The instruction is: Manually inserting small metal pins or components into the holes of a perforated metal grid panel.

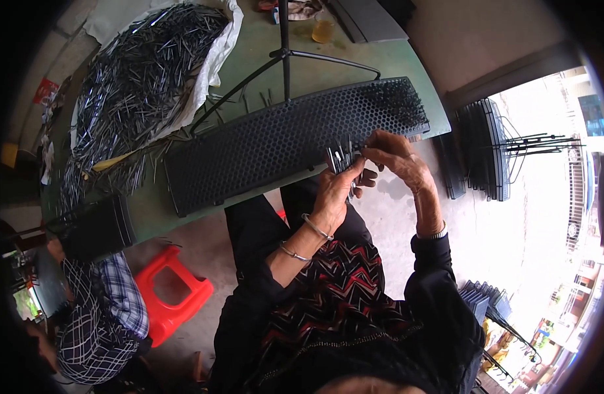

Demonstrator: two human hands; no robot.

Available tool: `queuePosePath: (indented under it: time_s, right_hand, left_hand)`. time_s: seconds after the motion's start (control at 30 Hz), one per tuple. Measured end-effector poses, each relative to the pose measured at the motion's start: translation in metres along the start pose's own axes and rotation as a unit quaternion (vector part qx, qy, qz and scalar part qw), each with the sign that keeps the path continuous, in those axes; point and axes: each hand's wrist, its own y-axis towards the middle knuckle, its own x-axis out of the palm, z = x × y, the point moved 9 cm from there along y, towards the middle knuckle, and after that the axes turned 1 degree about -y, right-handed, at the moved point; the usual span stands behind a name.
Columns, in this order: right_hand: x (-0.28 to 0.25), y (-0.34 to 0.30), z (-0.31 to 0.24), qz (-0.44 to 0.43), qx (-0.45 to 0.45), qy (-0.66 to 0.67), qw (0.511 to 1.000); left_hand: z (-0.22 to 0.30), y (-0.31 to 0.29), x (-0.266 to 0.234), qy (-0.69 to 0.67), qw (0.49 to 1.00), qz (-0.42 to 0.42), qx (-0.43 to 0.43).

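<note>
My left hand (332, 194) is closed around a bundle of short, thin dark strips (341, 156), whose ends stick up past the thumb. Close beside it, my right hand (402, 161) has its thumb and fingers pinched together at the bundle's edge; what sits between those fingertips is too small to make out. Just beyond both hands lies a long black perforated panel (269, 144) with a honeycomb of holes, slanting along the table's near edge. Toward its right end, a dense patch of the holes looks filled with dark upright pieces.
A large heap of dark strips (147, 72) lies on a white sack (228, 41) on the green table (252, 39). A black tripod stand (285, 65) and a glass (323, 29) are behind the panel. A red stool (158, 322) and a person in plaid (101, 328) are left; black panels (489, 151) stand right.
</note>
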Motion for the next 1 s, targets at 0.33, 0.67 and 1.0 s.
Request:
queuePosePath:
  time_s: [0.33, 0.67, 1.0]
  right_hand:
    - [-0.058, -0.008, -0.009, 0.216, -0.105, 0.022, 0.970]
    - [-0.092, 0.000, 0.014, 0.415, -0.101, -0.088, 0.900]
    - [-0.097, 0.011, 0.013, 0.418, -0.099, -0.198, 0.881]
  left_hand:
    - [-0.008, 0.009, -0.006, -0.025, 1.000, 0.006, -0.008]
    - [-0.021, 0.014, -0.008, -0.105, 0.994, 0.039, -0.018]
    - [-0.018, 0.007, -0.005, -0.088, 0.995, 0.049, -0.027]
